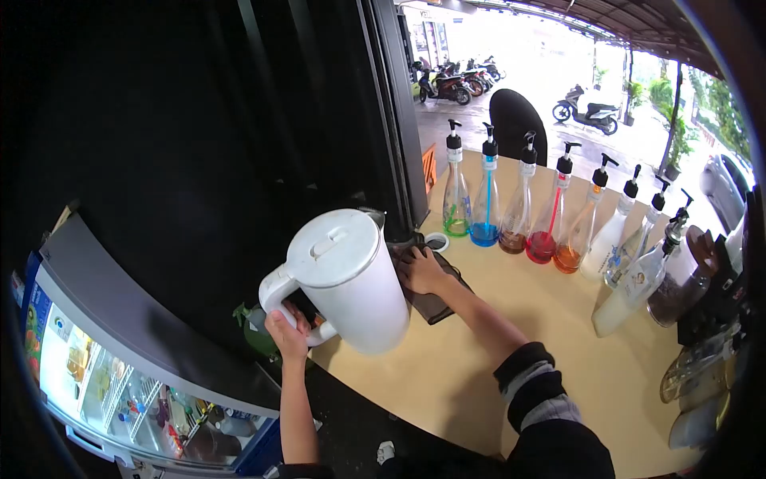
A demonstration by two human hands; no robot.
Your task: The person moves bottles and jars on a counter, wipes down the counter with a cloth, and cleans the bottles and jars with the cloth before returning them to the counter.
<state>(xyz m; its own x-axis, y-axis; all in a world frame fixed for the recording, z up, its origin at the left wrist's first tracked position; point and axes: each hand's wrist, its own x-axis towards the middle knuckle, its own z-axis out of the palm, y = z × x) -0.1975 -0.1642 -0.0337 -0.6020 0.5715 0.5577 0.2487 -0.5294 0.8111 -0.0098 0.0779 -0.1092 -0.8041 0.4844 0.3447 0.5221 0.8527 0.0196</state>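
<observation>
My left hand (pixel 289 334) is closed around the handle of a white electric kettle (pixel 359 307). The kettle is held up at the left end of the table, its lid shut and its spout toward the far side. Behind it, my right hand (pixel 421 270) lies with fingers stretched over a dark flat thing (pixel 437 307), whose kind I cannot make out. The kettle's body hides part of this dark thing. Just beyond my right fingers sits a small round white-rimmed dish (pixel 436 242).
Several pump bottles of coloured syrup, such as a blue one (pixel 485 231), line the far edge of the wooden table (pixel 471 375). Glass jars (pixel 694 375) stand at the right. A lit drinks fridge (pixel 144 399) is at lower left, a black panel (pixel 199 144) behind.
</observation>
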